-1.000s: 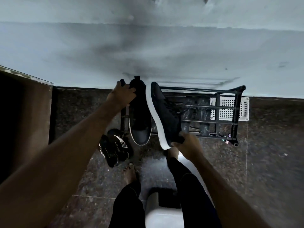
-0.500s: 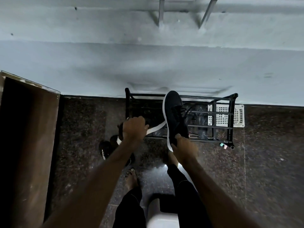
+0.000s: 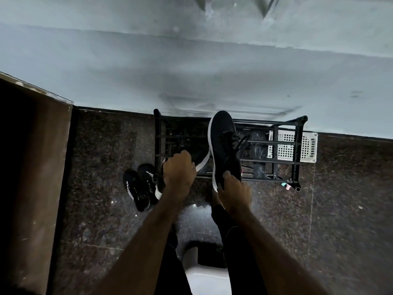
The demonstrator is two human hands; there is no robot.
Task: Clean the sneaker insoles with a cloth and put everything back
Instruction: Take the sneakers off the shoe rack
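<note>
1. My left hand [image 3: 179,171] grips the first sneaker [image 3: 202,162] at the shoe rack [image 3: 297,150].
2. My right hand [image 3: 234,189] holds the second sneaker [image 3: 224,141] by its heel, over the rack.
3. No cloth shows; I can't tell whether the wiping is done.

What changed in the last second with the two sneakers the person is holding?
The left hand lowered the first sneaker from the far left corner of the rack towards its near rail; it now lies crosswise. The right hand swung the second sneaker from leaning left to pointing at the wall. Both kept their grip. The rack, white basket and striped shoes stayed put.
</note>
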